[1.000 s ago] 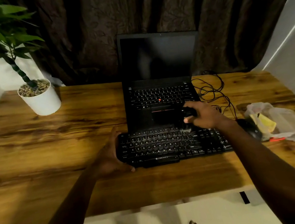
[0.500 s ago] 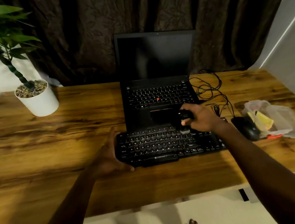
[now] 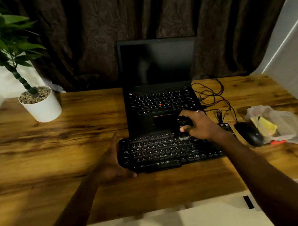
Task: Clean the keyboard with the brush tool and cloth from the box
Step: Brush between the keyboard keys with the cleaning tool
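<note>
Standing at the far left of the brown wooden table, a green leafy plant in a round white pot has little stones on top of its soil. Next comes the left hand. It holds the left end of the flat black keyboard, with the fingers up along the end and the thumb hooked round the front corner. The keyboard lies flat near the front edge of the table. Just behind it sits an open black laptop with a dark screen. The right hand is over the right half of the keyboard. Its fingers and thumb are curled tight round a small black brush tool. The pale bristles point down and touch the keys. Thin black wires lie in loops right of the laptop. A black computer mouse sits just beside the keyboard's right end. Farthest right is a clear plastic box with a yellow thing inside; I cannot tell if it is the cloth.
</note>
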